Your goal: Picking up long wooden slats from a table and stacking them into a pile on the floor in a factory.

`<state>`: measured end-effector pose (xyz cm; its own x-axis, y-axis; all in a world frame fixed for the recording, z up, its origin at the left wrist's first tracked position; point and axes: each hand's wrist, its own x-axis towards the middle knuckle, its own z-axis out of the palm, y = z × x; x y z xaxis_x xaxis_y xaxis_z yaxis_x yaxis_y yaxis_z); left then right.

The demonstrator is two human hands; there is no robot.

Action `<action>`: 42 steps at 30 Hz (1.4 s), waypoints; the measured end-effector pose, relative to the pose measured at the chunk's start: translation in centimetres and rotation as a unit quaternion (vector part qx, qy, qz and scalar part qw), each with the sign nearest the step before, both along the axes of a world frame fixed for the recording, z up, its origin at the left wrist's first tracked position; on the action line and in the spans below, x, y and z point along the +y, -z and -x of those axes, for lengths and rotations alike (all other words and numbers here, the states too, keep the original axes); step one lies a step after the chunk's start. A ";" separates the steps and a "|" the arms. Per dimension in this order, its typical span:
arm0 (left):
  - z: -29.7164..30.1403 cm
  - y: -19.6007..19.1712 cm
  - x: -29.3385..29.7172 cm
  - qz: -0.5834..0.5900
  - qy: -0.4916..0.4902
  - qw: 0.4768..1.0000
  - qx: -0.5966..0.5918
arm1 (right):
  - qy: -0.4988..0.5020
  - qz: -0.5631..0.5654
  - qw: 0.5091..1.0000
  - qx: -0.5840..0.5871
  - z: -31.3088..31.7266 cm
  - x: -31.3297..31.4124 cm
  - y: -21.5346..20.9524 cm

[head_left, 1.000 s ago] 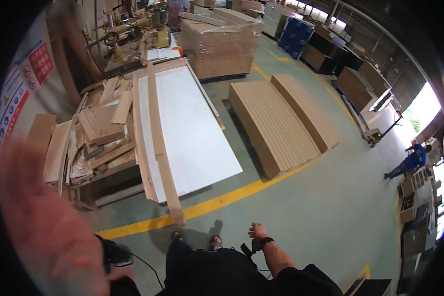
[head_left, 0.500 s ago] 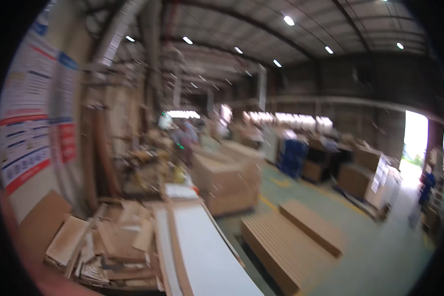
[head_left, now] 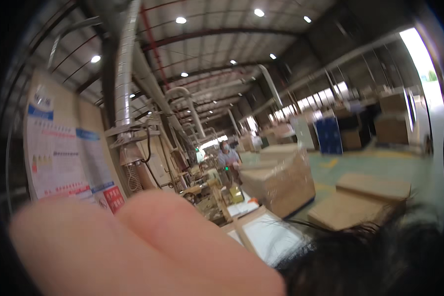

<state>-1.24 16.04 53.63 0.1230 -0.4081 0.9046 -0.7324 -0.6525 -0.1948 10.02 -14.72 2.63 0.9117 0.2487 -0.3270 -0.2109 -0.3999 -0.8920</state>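
Observation:
My left hand (head_left: 148, 246) fills the lower left, very close to the camera and out of focus. Its fingers look bent and pressed together, with rounded knuckles upward; whatever they hold, if anything, is hidden. Nowhere in the picture does my right hand show. Beyond the hand lies a white panel (head_left: 271, 237) with a brown strip along it, partly covered by the hand and by dark strands of hair (head_left: 360, 261) at the lower right.
Printed posters (head_left: 59, 153) hang on the left wall beside a silver duct (head_left: 126, 74). A person (head_left: 228, 157) stands by cluttered machinery (head_left: 202, 197). Wrapped brown stacks (head_left: 281, 182), flat brown boards (head_left: 355, 202) and a blue stack (head_left: 329, 135) stand on the green floor.
The view has tilted and swung up and left. My left hand, earlier only at the lower-left rim, now covers much of the lower picture, hiding the scrap pile. Dark hair has appeared.

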 end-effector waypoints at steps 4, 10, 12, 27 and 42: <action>0.2 1.2 1.9 -0.028 0.017 0.999 -0.008 | 0.015 -0.008 1.000 -0.006 2.3 2.4 2.6; -0.1 0.6 1.6 -0.037 0.031 0.999 0.000 | 0.042 -0.037 0.998 0.023 3.5 3.3 4.1; -0.5 0.1 1.4 -0.039 0.047 0.998 -0.025 | 0.064 -0.033 0.997 0.006 3.5 3.3 3.9; 0.9 -0.3 0.0 -0.045 -0.045 0.997 0.053 | 0.035 -0.174 0.983 0.037 7.7 0.4 11.8; 4.0 42.5 -5.2 0.436 -0.152 0.507 0.728 | -0.053 -0.159 0.966 0.199 10.1 4.1 5.6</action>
<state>-5.19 10.81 11.09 0.8562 0.3067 -0.4158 0.4754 -0.1524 0.8665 -0.07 -10.60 -2.96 0.6935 0.4793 -0.5379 -0.5351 -0.1574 -0.8300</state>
